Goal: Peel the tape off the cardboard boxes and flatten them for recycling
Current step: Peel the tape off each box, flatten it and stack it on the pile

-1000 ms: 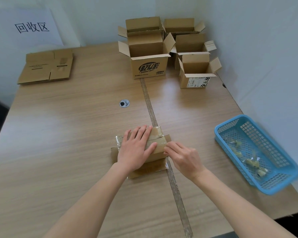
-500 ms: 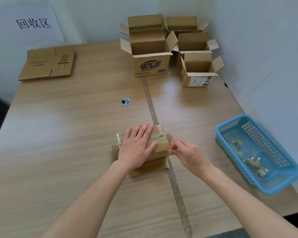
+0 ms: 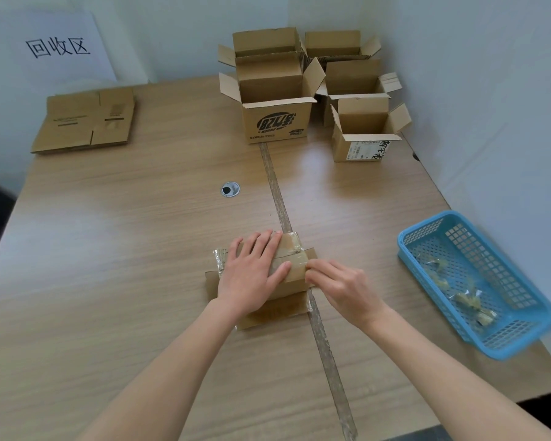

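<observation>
A small taped cardboard box (image 3: 291,265) lies on the wooden table (image 3: 124,249) near the front centre, its lower flap spread flat toward me. My left hand (image 3: 252,273) presses flat on top of it with straight fingers. My right hand (image 3: 341,286) is at the box's right end, its fingertips pinching the clear tape (image 3: 303,264) there. Crinkled clear tape also shows at the box's left end.
Several open cardboard boxes (image 3: 275,120) stand at the back right. A flattened box (image 3: 85,120) lies at the back left below a paper sign. A blue basket (image 3: 477,281) with tape scraps sits at the right edge. A tape strip runs down the table's middle.
My right hand drew slightly away from the box's right end, then came back to it and now pinches the tape. My left hand stays pressed on the box.
</observation>
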Available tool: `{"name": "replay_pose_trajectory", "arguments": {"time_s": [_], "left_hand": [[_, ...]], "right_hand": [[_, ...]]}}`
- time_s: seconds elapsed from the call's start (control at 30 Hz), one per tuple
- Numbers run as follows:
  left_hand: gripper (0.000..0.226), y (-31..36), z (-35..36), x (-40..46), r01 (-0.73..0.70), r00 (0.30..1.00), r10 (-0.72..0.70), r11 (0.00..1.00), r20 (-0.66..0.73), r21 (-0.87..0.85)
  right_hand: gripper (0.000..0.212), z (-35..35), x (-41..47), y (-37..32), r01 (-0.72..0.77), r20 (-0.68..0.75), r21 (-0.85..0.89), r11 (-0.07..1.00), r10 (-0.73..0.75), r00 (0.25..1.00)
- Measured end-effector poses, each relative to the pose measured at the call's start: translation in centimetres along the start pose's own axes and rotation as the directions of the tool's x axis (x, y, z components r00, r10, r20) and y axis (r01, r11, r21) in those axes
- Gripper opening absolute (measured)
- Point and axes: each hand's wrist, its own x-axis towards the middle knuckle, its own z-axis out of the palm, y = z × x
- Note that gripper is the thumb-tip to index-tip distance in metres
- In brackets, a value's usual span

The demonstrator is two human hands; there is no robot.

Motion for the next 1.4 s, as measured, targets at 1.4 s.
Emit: {"name": "replay_pose_trajectory", "arguments": {"time_s": [1.4], "left_hand": [[0.073, -0.7, 0.2, 0.6, -0.073, 0.997, 0.073, 0.997, 0.013, 0.008]], "right_hand": [[0.01, -0.1, 0.4, -0.4, -0.012, 0.111, 0.045, 0.999, 0.007, 0.994]]}}
